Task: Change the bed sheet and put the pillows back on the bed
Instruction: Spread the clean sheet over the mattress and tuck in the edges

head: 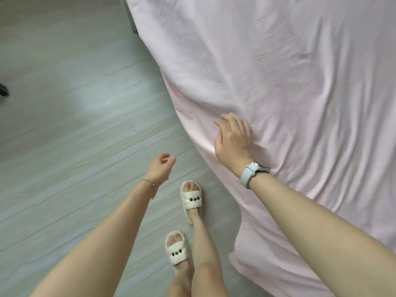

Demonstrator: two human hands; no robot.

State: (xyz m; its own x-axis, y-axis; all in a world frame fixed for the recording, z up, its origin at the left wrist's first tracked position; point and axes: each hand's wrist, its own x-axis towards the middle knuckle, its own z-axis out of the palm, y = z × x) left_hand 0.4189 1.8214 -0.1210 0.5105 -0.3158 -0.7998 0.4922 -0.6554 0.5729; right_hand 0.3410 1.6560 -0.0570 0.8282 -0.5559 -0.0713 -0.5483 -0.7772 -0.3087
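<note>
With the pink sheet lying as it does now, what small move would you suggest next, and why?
Probably sweep the right hand outward across the sheet: it rests on the fabric near the bed's edge, wrinkles fan out around it, and the left hand hangs free over the floor.

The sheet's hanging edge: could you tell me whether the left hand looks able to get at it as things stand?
Probably yes. The left hand hangs free over the floor, holding nothing, and nothing lies between it and the sheet edge draping beside it. The right hand rests on the sheet further in, out of the way.
</note>
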